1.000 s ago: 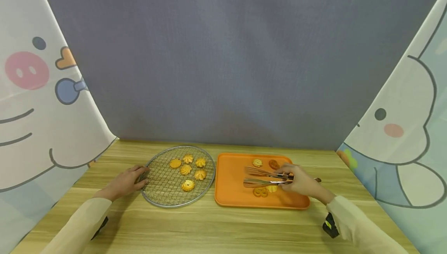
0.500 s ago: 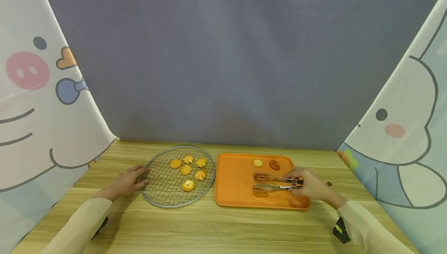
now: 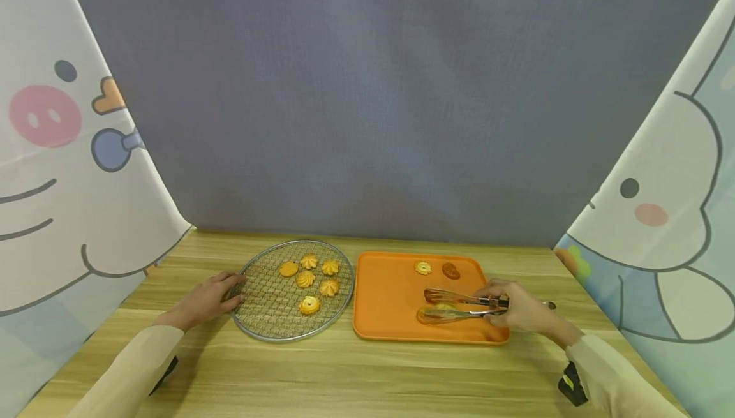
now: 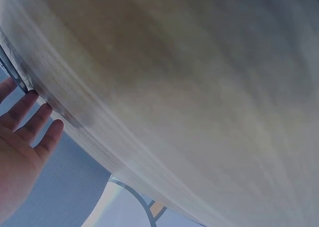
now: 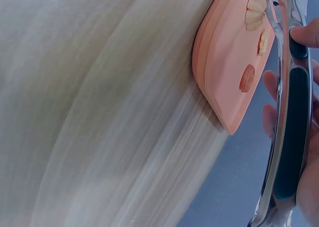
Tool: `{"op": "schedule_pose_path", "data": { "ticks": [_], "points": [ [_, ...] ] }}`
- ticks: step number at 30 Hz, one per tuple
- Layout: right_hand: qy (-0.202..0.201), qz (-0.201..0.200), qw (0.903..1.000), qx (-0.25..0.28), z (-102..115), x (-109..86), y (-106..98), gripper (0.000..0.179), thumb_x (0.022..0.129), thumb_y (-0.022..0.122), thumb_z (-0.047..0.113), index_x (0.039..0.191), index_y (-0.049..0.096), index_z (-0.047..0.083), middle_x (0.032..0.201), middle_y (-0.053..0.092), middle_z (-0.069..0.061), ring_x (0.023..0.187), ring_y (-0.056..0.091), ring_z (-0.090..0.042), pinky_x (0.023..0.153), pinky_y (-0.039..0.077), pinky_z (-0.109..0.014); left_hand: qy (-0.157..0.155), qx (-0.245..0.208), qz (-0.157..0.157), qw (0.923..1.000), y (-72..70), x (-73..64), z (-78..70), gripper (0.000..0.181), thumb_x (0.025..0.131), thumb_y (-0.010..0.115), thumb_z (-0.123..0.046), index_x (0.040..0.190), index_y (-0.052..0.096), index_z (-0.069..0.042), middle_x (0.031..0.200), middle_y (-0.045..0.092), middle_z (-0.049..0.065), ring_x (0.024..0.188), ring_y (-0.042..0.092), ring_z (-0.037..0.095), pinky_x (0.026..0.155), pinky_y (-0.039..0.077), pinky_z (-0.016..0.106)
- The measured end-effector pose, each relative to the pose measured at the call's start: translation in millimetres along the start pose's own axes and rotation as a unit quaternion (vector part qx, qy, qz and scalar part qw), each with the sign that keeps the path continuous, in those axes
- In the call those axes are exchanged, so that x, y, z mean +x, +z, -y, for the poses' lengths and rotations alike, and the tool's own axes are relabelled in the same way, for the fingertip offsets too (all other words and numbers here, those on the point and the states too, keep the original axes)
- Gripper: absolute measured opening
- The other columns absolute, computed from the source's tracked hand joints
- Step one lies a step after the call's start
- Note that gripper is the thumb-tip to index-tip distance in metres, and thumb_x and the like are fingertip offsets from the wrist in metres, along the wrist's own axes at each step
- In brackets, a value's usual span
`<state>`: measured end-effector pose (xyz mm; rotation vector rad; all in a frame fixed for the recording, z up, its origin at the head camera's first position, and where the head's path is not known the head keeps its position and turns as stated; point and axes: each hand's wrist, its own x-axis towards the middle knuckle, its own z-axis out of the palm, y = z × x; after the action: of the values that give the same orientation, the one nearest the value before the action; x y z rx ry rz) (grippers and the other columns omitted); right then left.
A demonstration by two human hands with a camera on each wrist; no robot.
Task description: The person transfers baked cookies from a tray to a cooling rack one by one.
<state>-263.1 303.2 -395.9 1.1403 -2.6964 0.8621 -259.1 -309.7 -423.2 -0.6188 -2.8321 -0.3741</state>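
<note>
My left hand (image 3: 208, 300) rests at the left rim of a round wire cooling rack (image 3: 252, 303), fingers extended and touching the edge; the left wrist view shows those fingertips (image 4: 46, 107) on the rim. Several golden cookies (image 3: 305, 279) lie on the rack. My right hand (image 3: 517, 306) grips metal serving tongs (image 5: 292, 132) with dark handle pads. Their ends stand apart low over an orange tray (image 3: 381, 297), around a ridged yellow cookie (image 3: 446, 306) that is partly hidden. Farther back on the tray lie a pale ring cookie (image 3: 423, 268) and a brown pretzel cookie (image 3: 451, 270).
Both the rack and tray lie on a wood-grain table (image 3: 321, 373), side by side with a narrow gap. A grey cloth (image 3: 367, 105) rises behind the table. Printed cartoon cloths (image 3: 649, 265) border the left and right sides.
My right hand has moved the tongs to the right and slightly nearer over the tray, uncovering the brown pretzel cookie at the back. My left hand and the rack have stayed put.
</note>
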Motion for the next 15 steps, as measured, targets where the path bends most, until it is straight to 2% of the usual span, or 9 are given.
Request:
{"op": "schedule_pose_path", "data": {
  "ticks": [9,15],
  "points": [
    [0.006,0.015,0.9998,0.009,1.4,1.7,-1.5,0.037,0.069,0.072,-0.001,0.105,0.066,0.005,0.095,0.06,-0.005,0.065,0.049,-0.01,0.051,0.043,-0.019,-0.002,-0.001,0.002,1.0,1.0,0.6,1.5,0.041,0.085,0.065,-0.022,0.117,0.057,0.001,0.116,0.055,0.024,0.098,0.057,0.043,0.077,0.049,0.054],
    [0.014,0.034,0.9993,-0.008,7.8,5.9,-5.3,0.033,0.072,0.071,0.001,0.105,0.067,0.005,0.098,0.06,-0.005,0.069,0.054,-0.008,0.054,0.046,-0.021,-0.003,-0.008,0.004,1.0,0.8,0.5,0.9,0.04,0.085,0.064,-0.022,0.117,0.057,0.0,0.115,0.056,0.021,0.097,0.058,0.041,0.075,0.05,0.052]
  ]
}}
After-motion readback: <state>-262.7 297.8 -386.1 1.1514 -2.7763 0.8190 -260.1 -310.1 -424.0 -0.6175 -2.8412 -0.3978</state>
